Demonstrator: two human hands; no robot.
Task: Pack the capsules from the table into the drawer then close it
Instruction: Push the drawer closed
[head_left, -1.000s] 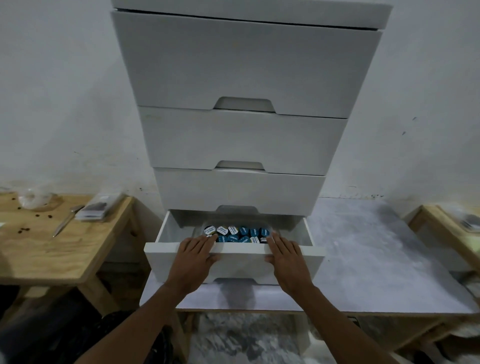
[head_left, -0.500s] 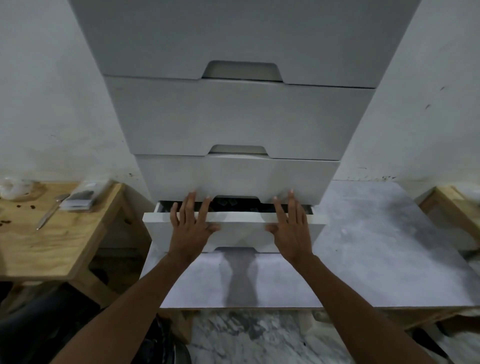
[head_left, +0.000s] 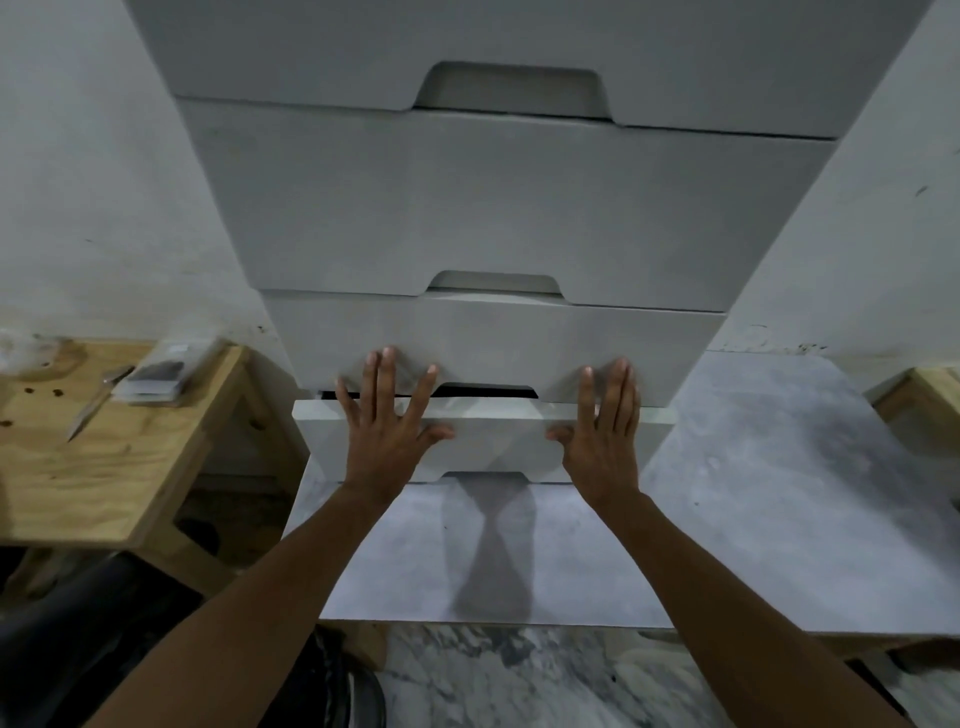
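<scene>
Grey table (head_left: 779, 493) | drawer (head_left: 498, 441) ajar (contents hidden) | left hand (head_left: 384, 441), right hand (head_left: 605, 441) flat, fingers (head_left: 387, 374) straight

White wall (head_left: 104, 182), wooden side table (head_left: 93, 483), marbled floor (head_left: 519, 675).

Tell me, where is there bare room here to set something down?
The grey table is bare right of the drawer unit, out to the wall, and in front of the bottom drawer, to its near edge. On the wooden table the near half is bare too; its far end is crowded with packets and a metal tool.
</scene>
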